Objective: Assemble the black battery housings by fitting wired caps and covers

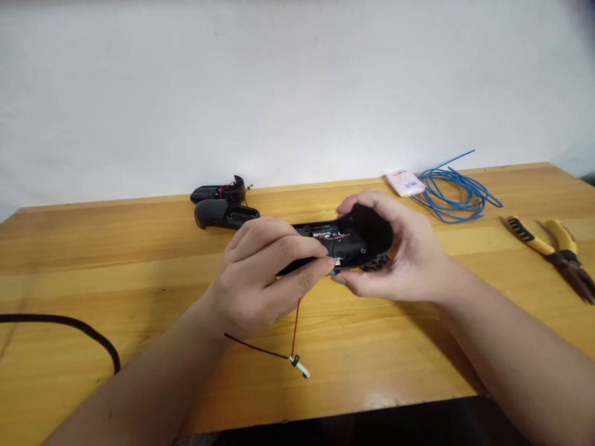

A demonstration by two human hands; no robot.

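Note:
Between both hands is a black plastic housing (356,238), its hollow side facing me, with thin red and black wires and small parts inside. My left hand (260,272) grips its left part, thumb and forefinger pinched at the near edge by a small white piece (337,262). Curled round the wide, rounded right end is my right hand (413,248), its thumb at the near rim. A dark, patterned piece (376,264) shows partly under that end. Below my left hand, a small white component (301,367) hangs or lies on a red and a black wire; which one I cannot tell.
Two more black housings (211,214) with wires lie at the back, left of centre. A white packet (405,183) sits beside coiled blue wire (458,195) at the back right. Yellow-handled pliers (553,254) rest at right. A black cable (69,320) curves in from the left.

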